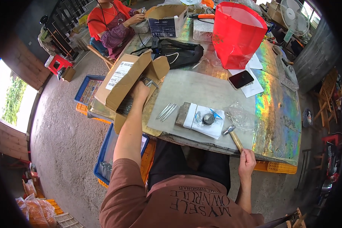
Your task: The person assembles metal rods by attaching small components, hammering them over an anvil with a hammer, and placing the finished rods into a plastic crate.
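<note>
My left hand (140, 91) reaches into an open cardboard box (117, 84) on the left of the table. Its fingers are closed around slim silver metal pieces (152, 83); their exact kind is unclear. More slender pointed metal pieces (166, 111) lie side by side on the grey sheet (190, 87). My right hand (247, 161) grips the wooden handle of a hammer (235, 139), its metal head resting near the table's front edge. Between my hands is a stone block (182, 114) with a white pad (205, 131) strapped on it, bearing a round black piece (208, 119).
Crumpled clear plastic (241, 117) lies beside the pad. Farther back are a smartphone (241, 79), a tall red bag (235, 34) and a black bag (182, 53). Another person (112, 28) sits at the far left. Blue trays (107, 152) stand below the left edge.
</note>
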Demonstrator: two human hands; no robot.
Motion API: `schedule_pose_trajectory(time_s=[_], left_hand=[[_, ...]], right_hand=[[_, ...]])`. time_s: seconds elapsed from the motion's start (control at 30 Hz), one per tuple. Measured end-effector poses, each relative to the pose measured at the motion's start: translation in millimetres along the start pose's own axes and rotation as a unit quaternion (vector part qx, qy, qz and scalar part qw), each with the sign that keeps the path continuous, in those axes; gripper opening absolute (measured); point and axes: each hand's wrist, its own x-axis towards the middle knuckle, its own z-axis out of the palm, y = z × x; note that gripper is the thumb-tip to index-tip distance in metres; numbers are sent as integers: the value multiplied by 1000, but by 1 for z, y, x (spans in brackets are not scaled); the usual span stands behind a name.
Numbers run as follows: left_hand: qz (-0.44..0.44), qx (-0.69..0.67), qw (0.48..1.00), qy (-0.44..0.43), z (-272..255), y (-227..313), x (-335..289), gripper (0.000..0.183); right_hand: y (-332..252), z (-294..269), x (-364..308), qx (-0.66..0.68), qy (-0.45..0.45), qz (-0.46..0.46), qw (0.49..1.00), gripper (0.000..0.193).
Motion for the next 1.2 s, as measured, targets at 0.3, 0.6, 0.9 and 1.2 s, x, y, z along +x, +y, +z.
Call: schedule_pose_trajectory(time_s=[0.3,0.6,0.9,1.2], left_hand=[[9,-98,990,100,6,-30,5,31],[189,-406,890,-86,-5,-2,-151,10],[321,-397,819,-264,44,28,-284,4],[447,-305,788,-295,42,45,-280,15]], right_hand=[[-3,4,1,9,-2,0,1000,12],[-14,8,-1,22,3,-30,999,10],[-50,43,-8,479,-91,229,843,19],[-41,29,14,224,-281,-14,933,12]])
